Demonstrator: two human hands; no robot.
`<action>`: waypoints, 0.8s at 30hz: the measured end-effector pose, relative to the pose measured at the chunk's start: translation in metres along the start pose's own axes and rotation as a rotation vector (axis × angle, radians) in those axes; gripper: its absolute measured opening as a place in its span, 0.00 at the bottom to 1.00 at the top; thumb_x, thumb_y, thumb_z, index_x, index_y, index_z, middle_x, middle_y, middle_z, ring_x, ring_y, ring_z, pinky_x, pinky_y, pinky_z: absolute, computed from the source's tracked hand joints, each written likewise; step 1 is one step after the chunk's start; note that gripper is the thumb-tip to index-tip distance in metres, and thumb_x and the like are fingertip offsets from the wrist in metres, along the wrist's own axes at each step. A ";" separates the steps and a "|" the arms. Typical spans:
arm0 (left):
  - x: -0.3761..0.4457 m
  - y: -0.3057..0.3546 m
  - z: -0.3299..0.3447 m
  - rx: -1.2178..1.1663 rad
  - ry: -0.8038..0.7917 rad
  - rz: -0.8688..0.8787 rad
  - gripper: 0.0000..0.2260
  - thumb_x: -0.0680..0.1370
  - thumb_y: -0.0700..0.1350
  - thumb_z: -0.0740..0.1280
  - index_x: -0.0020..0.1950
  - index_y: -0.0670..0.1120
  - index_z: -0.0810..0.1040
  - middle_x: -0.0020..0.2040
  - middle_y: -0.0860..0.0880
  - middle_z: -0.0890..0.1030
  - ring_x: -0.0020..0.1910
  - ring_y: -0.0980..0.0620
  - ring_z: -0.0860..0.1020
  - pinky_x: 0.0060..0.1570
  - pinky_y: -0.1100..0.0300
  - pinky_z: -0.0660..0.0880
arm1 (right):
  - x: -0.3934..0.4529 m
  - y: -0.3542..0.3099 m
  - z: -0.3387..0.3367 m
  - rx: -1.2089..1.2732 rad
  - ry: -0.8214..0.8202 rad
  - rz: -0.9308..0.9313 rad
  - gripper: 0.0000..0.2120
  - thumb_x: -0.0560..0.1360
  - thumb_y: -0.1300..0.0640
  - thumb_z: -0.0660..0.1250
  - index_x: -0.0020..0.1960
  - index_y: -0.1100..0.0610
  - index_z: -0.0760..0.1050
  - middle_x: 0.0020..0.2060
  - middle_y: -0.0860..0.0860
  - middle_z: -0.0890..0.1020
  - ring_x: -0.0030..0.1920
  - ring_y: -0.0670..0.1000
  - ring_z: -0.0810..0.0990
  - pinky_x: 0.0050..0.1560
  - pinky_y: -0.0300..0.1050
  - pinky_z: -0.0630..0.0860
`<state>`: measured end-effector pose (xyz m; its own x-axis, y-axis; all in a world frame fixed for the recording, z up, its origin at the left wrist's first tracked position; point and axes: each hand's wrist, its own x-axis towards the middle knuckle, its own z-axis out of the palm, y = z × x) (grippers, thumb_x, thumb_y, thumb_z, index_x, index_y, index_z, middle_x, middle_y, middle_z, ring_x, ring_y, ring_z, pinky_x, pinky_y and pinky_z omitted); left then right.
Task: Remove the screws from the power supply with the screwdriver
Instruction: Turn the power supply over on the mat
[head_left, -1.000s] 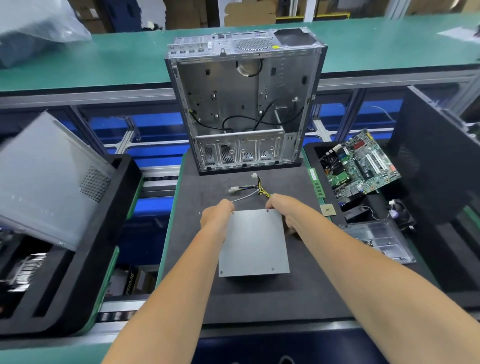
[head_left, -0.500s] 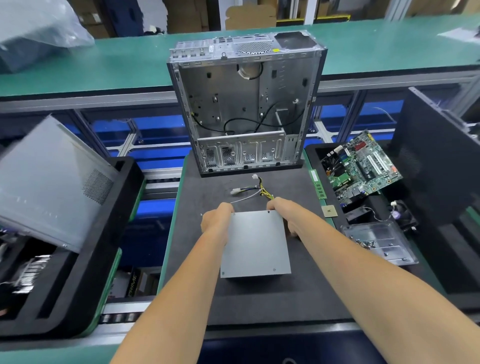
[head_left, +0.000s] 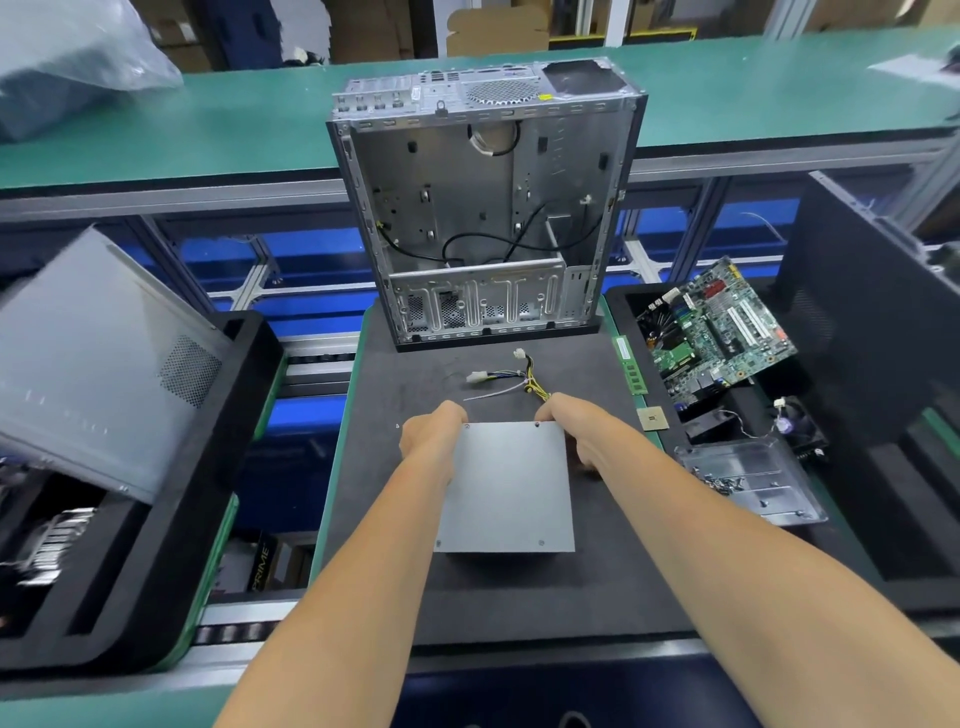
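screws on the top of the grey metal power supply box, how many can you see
4 screws on the grey metal power supply box: far left corner, far right, near left, near right. The sides are out of view and may hold more.

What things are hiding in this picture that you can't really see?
Head view only:
- Fingertips of the left hand and right hand: curled over the power supply edges.
- Screwdriver: nowhere in view.
- Power supply's sides: under its top plate.
- Screws in the clear tray: too small.
- Left-side case panel: blurred.
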<state>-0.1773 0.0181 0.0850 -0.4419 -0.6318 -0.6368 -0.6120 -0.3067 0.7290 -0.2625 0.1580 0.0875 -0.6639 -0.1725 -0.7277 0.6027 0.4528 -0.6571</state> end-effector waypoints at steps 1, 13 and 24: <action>0.000 0.000 0.000 -0.006 0.003 -0.001 0.18 0.61 0.44 0.64 0.50 0.41 0.77 0.52 0.44 0.79 0.43 0.44 0.77 0.33 0.60 0.67 | 0.002 -0.001 -0.001 0.000 0.009 -0.010 0.13 0.60 0.65 0.64 0.44 0.58 0.75 0.35 0.53 0.75 0.33 0.55 0.74 0.37 0.43 0.68; 0.004 -0.003 -0.005 0.006 0.039 -0.024 0.24 0.63 0.45 0.63 0.58 0.42 0.75 0.55 0.45 0.78 0.47 0.44 0.78 0.34 0.59 0.69 | 0.001 -0.002 0.004 0.000 -0.096 0.019 0.08 0.70 0.57 0.66 0.48 0.58 0.73 0.30 0.51 0.80 0.24 0.50 0.77 0.28 0.35 0.71; 0.011 -0.002 -0.007 0.077 0.045 -0.031 0.26 0.65 0.47 0.63 0.63 0.43 0.72 0.59 0.45 0.76 0.45 0.45 0.75 0.37 0.57 0.68 | 0.008 0.003 0.009 -0.046 -0.081 -0.084 0.21 0.64 0.45 0.77 0.49 0.56 0.74 0.48 0.49 0.78 0.43 0.48 0.76 0.38 0.45 0.66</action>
<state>-0.1765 0.0062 0.0783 -0.3932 -0.6551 -0.6451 -0.6742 -0.2716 0.6868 -0.2613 0.1499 0.0780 -0.6720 -0.2805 -0.6853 0.5246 0.4728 -0.7080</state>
